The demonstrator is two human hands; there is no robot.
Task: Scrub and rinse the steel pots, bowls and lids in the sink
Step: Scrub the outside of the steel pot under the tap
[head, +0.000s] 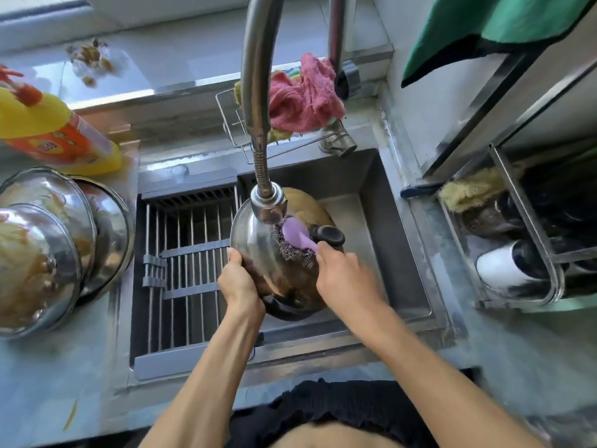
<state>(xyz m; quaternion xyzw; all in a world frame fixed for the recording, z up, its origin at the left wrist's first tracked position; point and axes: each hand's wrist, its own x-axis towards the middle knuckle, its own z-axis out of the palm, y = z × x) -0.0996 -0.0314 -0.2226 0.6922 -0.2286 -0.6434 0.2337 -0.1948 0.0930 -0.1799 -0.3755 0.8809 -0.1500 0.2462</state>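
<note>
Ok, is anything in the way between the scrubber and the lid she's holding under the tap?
Nothing visible. The right hand holds the purple-handled steel scrubber, which lies directly on the lid, beside its black knob. The left hand grips the lid's rim. The tap head hangs just above them.

**Count of items at the sink**

Two hands: left (pixel 240 279), right (pixel 342 276). One lid (pixel 258 250) with one knob (pixel 329 236); one scrubber (pixel 297 247). One tap (pixel 258 92). Three soiled steel vessels, far left: (pixel 29 270), (pixel 55 202), (pixel 109 227). One bottle (pixel 48 130). One pink cloth (pixel 303 95).
</note>
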